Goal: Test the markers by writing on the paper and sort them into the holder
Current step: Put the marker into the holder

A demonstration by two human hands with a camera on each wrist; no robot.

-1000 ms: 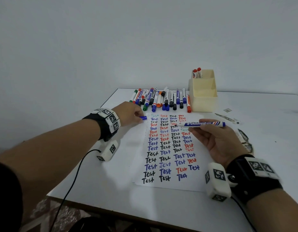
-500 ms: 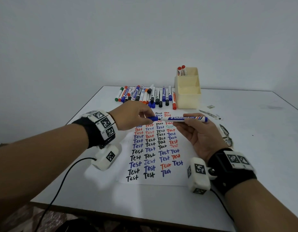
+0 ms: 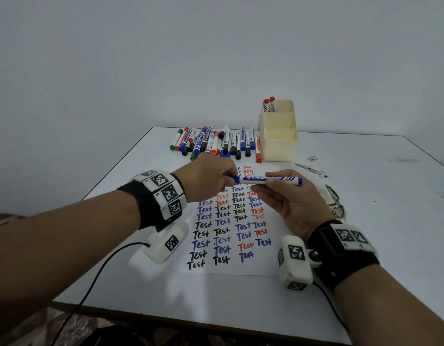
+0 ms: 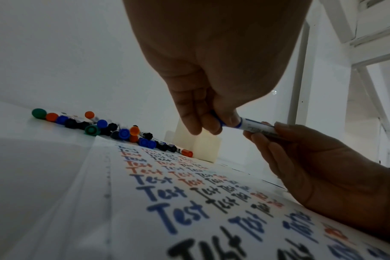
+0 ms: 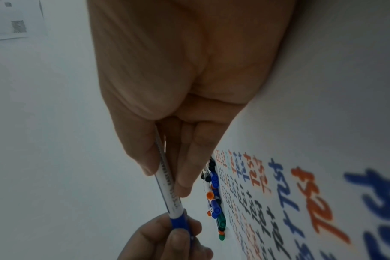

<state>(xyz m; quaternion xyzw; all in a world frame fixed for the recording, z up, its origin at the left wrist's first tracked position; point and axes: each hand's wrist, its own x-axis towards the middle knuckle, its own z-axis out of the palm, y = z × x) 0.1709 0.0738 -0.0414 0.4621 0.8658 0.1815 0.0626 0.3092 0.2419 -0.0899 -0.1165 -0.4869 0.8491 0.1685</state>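
A blue whiteboard marker [image 3: 270,180] lies level in the air above the far end of the paper [image 3: 230,267], its blue cap [image 4: 228,121] on the end away from the holder [image 3: 278,136]. The paper, lined with "Test" in black, blue and red, lies flat just in front of the holder. A row of loose markers [image 3: 216,143] lies just beside the holder. Two red-capped markers [image 3: 269,104] stand upright in its rear compartment.

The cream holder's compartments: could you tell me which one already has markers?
The rearmost, tallest compartment of the cream holder; two red-capped markers stand there.
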